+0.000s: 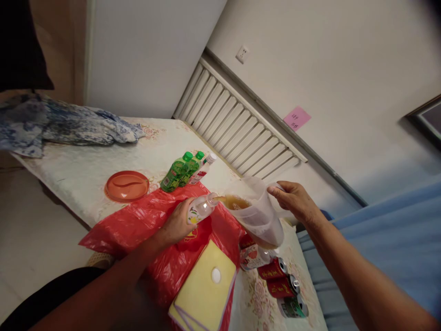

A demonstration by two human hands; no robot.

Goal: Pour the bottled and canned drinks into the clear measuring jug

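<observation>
My left hand (pixel 178 224) is wrapped round a clear plastic bottle (pixel 203 208) with a lemon-patterned label. Its open mouth meets the lip of a translucent plastic pitcher (pixel 263 218). The pitcher is tilted toward the bottle, and my right hand (pixel 292 198) grips its handle. Brown liquid (pixel 237 202) lies in the pitcher and reaches the bottle's mouth in a thin stream. Below both hands spreads a red plastic bag (pixel 161 257), with a folded yellow cloth (pixel 206 280) and a small white cap-like disc (pixel 216 275) on top.
Green-capped bottles (pixel 177 171) and a white-capped bottle (pixel 204 168) stand beyond the bag. An orange-red lid or dish (pixel 127 186) lies left. Several drink cans (pixel 280 286) and a labelled bottle (pixel 253 257) are at right. A radiator (pixel 237 119) lines the wall behind the table (pixel 155 156).
</observation>
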